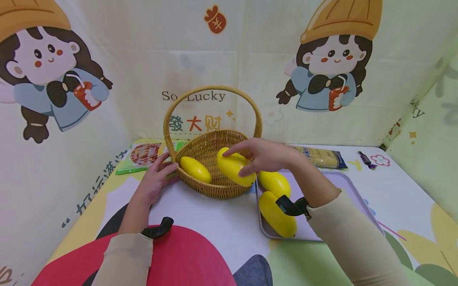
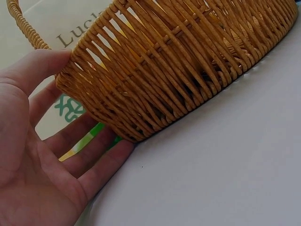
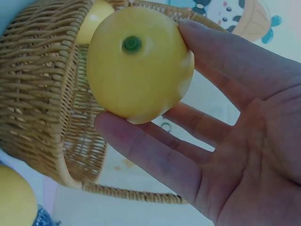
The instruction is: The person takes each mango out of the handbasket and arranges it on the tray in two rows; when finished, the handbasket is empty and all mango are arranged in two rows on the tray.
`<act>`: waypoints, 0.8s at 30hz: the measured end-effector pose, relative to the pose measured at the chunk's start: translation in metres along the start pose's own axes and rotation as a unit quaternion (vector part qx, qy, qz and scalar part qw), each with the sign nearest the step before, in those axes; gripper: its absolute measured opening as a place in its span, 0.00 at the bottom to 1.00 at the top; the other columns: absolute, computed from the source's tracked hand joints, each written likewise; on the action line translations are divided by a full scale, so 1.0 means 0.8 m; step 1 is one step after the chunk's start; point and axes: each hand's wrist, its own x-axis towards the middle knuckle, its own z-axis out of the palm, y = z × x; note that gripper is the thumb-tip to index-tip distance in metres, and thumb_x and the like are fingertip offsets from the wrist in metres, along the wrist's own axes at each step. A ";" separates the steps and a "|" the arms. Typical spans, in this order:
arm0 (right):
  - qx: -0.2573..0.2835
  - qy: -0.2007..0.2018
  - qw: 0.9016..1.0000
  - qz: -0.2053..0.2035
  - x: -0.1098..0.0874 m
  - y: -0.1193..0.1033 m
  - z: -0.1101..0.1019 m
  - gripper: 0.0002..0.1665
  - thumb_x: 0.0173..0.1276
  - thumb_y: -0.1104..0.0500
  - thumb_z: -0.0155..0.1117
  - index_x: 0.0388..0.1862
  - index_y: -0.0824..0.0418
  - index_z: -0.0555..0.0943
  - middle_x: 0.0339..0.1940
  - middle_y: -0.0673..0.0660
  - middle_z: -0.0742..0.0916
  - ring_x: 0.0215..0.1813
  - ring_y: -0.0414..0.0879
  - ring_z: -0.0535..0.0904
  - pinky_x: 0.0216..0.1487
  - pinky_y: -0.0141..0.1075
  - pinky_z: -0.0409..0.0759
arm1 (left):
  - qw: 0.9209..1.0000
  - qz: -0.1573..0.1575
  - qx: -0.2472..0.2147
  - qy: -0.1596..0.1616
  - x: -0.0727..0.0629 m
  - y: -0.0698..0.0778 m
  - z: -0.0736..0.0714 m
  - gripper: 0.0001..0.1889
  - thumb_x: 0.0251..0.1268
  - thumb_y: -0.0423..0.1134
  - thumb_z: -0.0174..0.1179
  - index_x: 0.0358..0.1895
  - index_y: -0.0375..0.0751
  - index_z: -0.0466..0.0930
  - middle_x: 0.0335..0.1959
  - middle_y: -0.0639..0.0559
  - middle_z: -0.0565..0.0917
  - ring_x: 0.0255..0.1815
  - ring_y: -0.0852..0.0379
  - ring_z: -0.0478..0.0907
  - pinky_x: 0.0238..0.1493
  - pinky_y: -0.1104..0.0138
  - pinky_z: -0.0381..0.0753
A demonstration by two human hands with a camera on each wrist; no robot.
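Note:
A wicker basket (image 1: 222, 192) with a tall arched handle stands on the table. My left hand (image 1: 157, 178) touches its left outside. In the left wrist view the thumb lies on the rim, with the other fingers (image 2: 101, 150) fairly straight and spread against the lower side. My right hand (image 1: 268, 155) pinches a yellow mango (image 1: 234, 169) between thumb and fingers over the basket's right part. Its green stem end faces the right wrist camera on the held mango (image 3: 141, 70). Another mango (image 1: 195, 169) lies inside the basket at the left.
Right of the basket, a pale purple tray (image 1: 322, 230) bears a mango (image 1: 275, 184) and a longer mango (image 1: 278, 214). Behind stand a green-edged food packet (image 1: 143, 157) at left and a pasta-like packet (image 1: 320, 157) at right. A wrapped candy (image 1: 366, 159) lies far right.

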 end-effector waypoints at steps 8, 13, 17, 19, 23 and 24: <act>0.007 0.004 1.000 -0.016 -0.023 0.011 -0.009 0.35 0.66 0.60 0.74 0.70 0.38 0.79 0.75 0.49 0.77 0.68 0.56 0.77 0.68 0.56 0.79 | 1.000 -0.001 0.000 0.000 -0.001 0.002 0.000 0.38 0.80 0.50 0.56 0.85 0.61 0.48 0.81 0.41 0.61 0.72 0.49 0.69 0.72 0.52 0.74; 0.017 0.005 1.000 -0.024 -0.036 0.025 -0.013 0.35 0.66 0.61 0.73 0.70 0.40 0.79 0.75 0.49 0.76 0.68 0.59 0.78 0.67 0.56 0.81 | 1.000 0.000 0.000 0.000 -0.002 0.003 -0.001 0.37 0.80 0.50 0.55 0.85 0.60 0.48 0.81 0.41 0.61 0.70 0.52 0.71 0.72 0.53 0.74; 0.028 0.002 0.999 -0.032 -0.047 0.036 -0.016 0.34 0.67 0.61 0.72 0.70 0.42 0.79 0.77 0.52 0.75 0.69 0.61 0.77 0.68 0.58 0.79 | 1.000 0.001 0.000 0.002 -0.002 0.003 0.000 0.37 0.80 0.50 0.55 0.85 0.60 0.48 0.80 0.40 0.62 0.70 0.52 0.71 0.72 0.53 0.74; 0.034 0.001 0.999 -0.033 -0.053 0.041 -0.018 0.33 0.67 0.62 0.72 0.71 0.44 0.79 0.78 0.53 0.74 0.70 0.62 0.76 0.70 0.60 0.77 | 1.000 0.001 0.000 0.001 -0.002 0.002 0.001 0.38 0.80 0.50 0.56 0.85 0.60 0.48 0.81 0.40 0.61 0.70 0.51 0.71 0.72 0.53 0.74; 0.045 0.005 0.999 -0.021 -0.067 0.048 -0.023 0.33 0.67 0.62 0.72 0.71 0.44 0.79 0.80 0.56 0.72 0.73 0.65 0.74 0.70 0.63 0.75 | 1.000 0.002 0.000 0.002 -0.001 0.001 0.001 0.38 0.79 0.51 0.57 0.85 0.60 0.49 0.80 0.40 0.62 0.70 0.51 0.71 0.72 0.52 0.74; 0.045 0.008 0.999 -0.016 -0.070 0.049 -0.025 0.33 0.67 0.61 0.73 0.70 0.44 0.79 0.80 0.56 0.72 0.73 0.66 0.74 0.69 0.63 0.76 | 1.000 0.001 0.000 0.003 -0.001 0.001 0.001 0.38 0.79 0.51 0.57 0.85 0.60 0.49 0.80 0.40 0.62 0.70 0.51 0.71 0.72 0.52 0.74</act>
